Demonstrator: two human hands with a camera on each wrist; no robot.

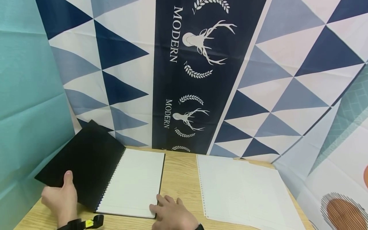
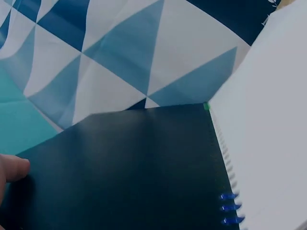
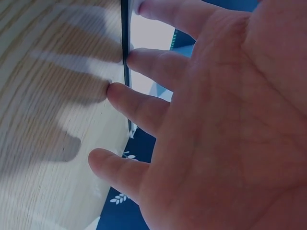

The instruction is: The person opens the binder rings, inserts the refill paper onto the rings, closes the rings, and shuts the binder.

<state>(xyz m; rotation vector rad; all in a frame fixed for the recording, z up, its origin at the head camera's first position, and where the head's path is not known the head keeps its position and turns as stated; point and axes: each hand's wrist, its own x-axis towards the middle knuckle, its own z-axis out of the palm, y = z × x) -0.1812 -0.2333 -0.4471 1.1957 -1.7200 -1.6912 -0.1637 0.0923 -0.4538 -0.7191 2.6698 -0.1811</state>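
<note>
1. On my head feed, a pale wood-grain table (image 1: 181, 182) stands before a blue-and-white triangle-patterned cloth backdrop (image 1: 126, 35).
2. On the table's left part I have an open, ring-bound notebook with white lined pages (image 1: 132, 182), lying flat, its stiff black cover (image 1: 89, 156) turned out to the left and tilted up.
3. I see the left hand (image 1: 61, 199) pinching that cover near its lower outer corner, thumb across the inner face; the fingers behind it are hidden from me.
4. The right hand (image 1: 175, 214), well apart from the left, rests at the notebook's lower right corner, fingers spread and gripping nothing; my right wrist view shows fingertips along the dark edge.
5. Right of the notebook, with bare wood between, I find overlapping loose white sheets with punched holes (image 1: 238, 191).
6. Farther out, I see a navy panel with white stag heads (image 1: 195, 41) behind and a plain turquoise cloth (image 1: 31, 80) at left.
</note>
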